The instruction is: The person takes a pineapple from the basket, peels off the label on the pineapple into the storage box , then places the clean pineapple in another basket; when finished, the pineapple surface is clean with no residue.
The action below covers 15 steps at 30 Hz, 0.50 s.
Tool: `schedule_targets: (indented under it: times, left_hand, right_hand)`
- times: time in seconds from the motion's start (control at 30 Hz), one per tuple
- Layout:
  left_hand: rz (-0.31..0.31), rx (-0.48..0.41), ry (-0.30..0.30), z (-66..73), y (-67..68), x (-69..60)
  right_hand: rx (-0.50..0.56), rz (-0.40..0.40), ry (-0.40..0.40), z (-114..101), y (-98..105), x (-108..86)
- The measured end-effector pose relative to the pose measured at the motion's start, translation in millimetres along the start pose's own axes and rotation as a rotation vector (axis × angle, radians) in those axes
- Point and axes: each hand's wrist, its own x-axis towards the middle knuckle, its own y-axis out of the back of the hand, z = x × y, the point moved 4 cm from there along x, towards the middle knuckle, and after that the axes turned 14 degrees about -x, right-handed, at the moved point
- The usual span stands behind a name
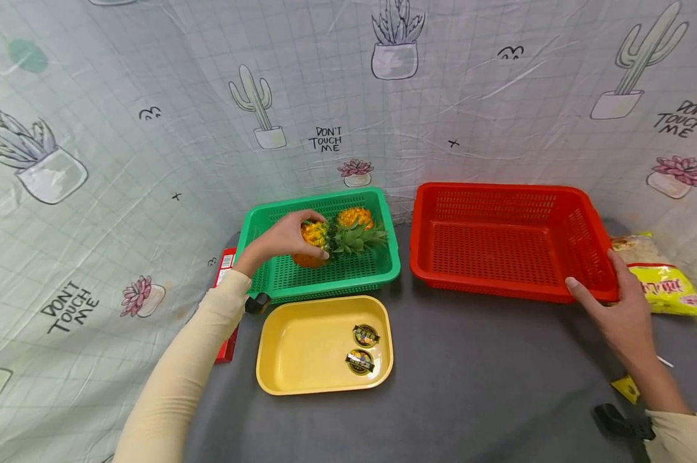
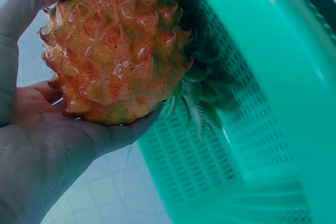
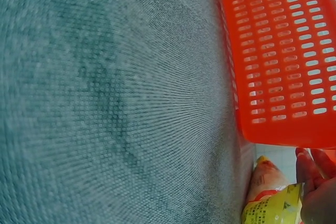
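My left hand [image 1: 283,235] grips a small orange pineapple [image 2: 115,51] by its body, thumb on one side and fingers on the other. It is over the inside of a green slotted basket [image 1: 325,292]; whether it touches the bottom I cannot tell. A second pineapple [image 1: 354,217] lies behind it in the basket, its green leaves [image 1: 354,239] toward the front. On the right, my right hand [image 1: 626,321] holds the near right corner of a red slotted basket [image 1: 493,251], thumb at the front rim and fingers along the right side.
A yellow tray [image 1: 314,347] with two round black stickers stands in front of the green basket. Red packaging [image 1: 227,350] lies at its left. A yellow-and-clear bag [image 1: 667,283] lies beside the red basket. A patterned cloth [image 1: 348,96] hangs behind.
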Motion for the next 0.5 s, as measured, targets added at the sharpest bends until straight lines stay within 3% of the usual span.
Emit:
schedule_targets:
  times: [0.3,0.5]
  left_hand:
    - [-0.07,0.034,0.023,-28.7,-5.4,5.9]
    - [-0.091,0.06,0.016,-27.6,-8.7,11.1]
  right_hand:
    - [0.003,0.017,0.0,3,2,-2.4]
    - [0.016,0.028,-0.001,1,1,-3.0]
